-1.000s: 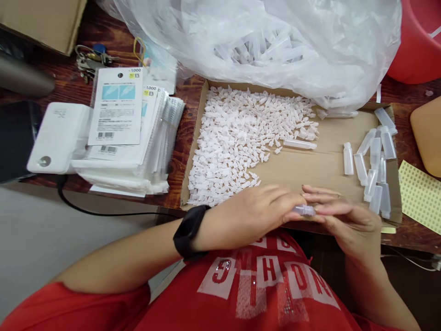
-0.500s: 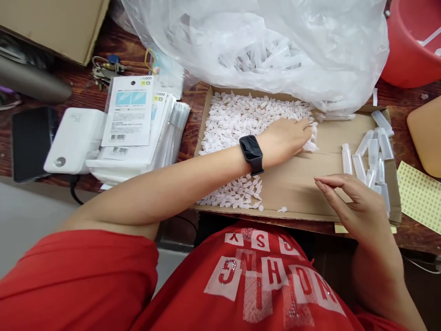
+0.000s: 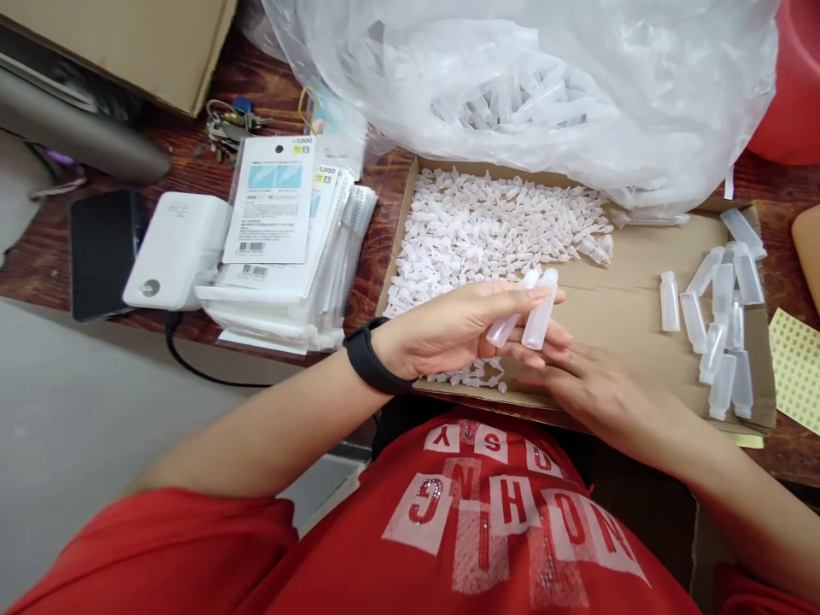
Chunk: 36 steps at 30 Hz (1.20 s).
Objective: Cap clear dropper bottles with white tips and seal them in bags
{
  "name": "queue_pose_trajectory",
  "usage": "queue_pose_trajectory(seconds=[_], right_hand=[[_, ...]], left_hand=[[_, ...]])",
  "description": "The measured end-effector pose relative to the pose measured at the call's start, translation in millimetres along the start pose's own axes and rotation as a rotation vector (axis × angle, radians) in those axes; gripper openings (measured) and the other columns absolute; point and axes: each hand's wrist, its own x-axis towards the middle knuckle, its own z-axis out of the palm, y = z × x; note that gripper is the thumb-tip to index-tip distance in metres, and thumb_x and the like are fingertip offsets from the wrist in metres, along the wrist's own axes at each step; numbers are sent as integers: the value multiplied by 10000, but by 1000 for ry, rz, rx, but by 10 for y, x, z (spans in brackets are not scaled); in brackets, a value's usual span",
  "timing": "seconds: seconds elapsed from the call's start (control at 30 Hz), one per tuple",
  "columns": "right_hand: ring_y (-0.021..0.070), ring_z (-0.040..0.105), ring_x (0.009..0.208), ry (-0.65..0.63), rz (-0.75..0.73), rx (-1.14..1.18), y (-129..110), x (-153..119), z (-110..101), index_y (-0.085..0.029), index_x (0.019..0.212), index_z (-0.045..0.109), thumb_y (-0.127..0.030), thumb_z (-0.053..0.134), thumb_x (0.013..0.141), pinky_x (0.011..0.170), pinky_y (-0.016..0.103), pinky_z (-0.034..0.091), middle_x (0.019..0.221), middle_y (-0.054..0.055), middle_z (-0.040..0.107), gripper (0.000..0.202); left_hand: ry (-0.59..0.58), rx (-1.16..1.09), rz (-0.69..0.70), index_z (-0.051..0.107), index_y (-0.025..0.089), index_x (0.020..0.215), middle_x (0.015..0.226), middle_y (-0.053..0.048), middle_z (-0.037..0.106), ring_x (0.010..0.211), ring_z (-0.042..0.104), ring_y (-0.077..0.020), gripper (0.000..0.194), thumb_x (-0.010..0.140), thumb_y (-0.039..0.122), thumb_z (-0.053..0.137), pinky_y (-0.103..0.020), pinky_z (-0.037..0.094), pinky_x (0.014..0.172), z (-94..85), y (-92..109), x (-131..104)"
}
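Note:
My left hand (image 3: 458,329) is closed, palm up, on two small translucent plastic bottles (image 3: 541,314), pinned side by side under the thumb. Close against its fingertips, slightly blurred, is my right hand (image 3: 608,400), its fingers stretched out and partly hidden. I see nothing held in it. Both hands are over a shallow cardboard tray (image 3: 631,299). A heap of small white pointed nozzle tips (image 3: 461,231) covers the tray's left part. Several more bottles lie at its right end, with one bottle (image 3: 670,301) standing slightly apart.
A large clear bag (image 3: 512,94) of bottles rests over the tray's back edge. To the left are packaged cards (image 3: 269,201), a white power bank (image 3: 176,248), a phone (image 3: 106,252) and keys (image 3: 227,128). A red bucket (image 3: 791,94) and yellow sticker sheet (image 3: 798,367) are at right.
My left hand has drawn back from the nozzle heap, turned palm up and now shows two bottles. My right hand has moved left to meet it, its fingers straightening from a pinch.

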Motion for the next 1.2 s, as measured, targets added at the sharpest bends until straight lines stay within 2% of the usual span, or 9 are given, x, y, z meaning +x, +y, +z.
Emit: queue_pose_trajectory(seconds=[0.1,0.23,0.37,0.43,0.5,0.63,0.83,0.93,1.2], right_hand=[[302,736,1083,51,29,-93,21,-25,16,-185,1314,668,-150,509,1071,896,476,640,1226,160,755,292],[245,732,1074,172,122,-3,86,-69,-27,-213,1464,590,-156,539,1076,910,411,632,1210,115,762,396],[164,771,995,544,327,247,11,-111,-76,-345,1434,658,-148,717,1000,914,316,644,1128,7,807,481],[136,788,970,769,372,480,-90,-103,-90,-371,1371,703,-113,791,940,901,267,660,1076,-29,817,510],[126,798,943,879,332,674,-190,-80,-98,-373,1318,736,-82,828,898,863,237,676,1006,-49,817,519],[133,803,922,853,257,776,-307,-51,-104,-347,1267,769,-18,844,853,859,258,697,992,-47,824,533],[215,796,940,883,233,601,-468,-63,-106,-329,1200,800,-8,785,894,824,407,676,995,-4,843,444],[222,793,914,917,220,561,-521,-67,-54,-327,1181,803,-12,783,892,815,423,661,970,-7,841,428],[184,766,936,1031,151,663,-454,-20,271,-293,1135,794,-40,735,940,838,382,633,994,-10,823,325]], left_hand=[[-54,-144,19,618,147,1210,978,-81,780,939,805,-206,184,1117,289,548,-301,614,813,-11,-139,-61],[-60,11,95,592,168,1170,883,22,646,684,656,-91,226,1090,377,619,-212,487,609,29,-244,-162],[26,367,123,599,179,1077,851,55,556,680,464,-68,325,1058,498,655,-218,382,630,102,-293,-270],[61,518,137,630,187,1139,874,52,568,742,481,-88,325,1066,504,633,-237,405,707,133,-312,-305],[84,661,141,657,207,1231,923,43,617,807,535,-108,344,1074,509,612,-253,418,756,161,-326,-324],[113,855,173,703,197,1232,1005,28,715,855,604,-126,374,1078,521,596,-260,431,770,200,-337,-341],[109,913,207,738,210,1308,1143,16,801,992,702,-135,375,1080,480,614,-222,465,869,191,-360,-359],[78,888,230,743,201,1319,1208,3,810,1053,725,-141,359,1072,441,644,-206,470,922,195,-392,-367],[174,850,315,758,151,1176,1027,-7,790,902,696,-140,320,1083,422,615,-218,480,809,261,-567,-354]])
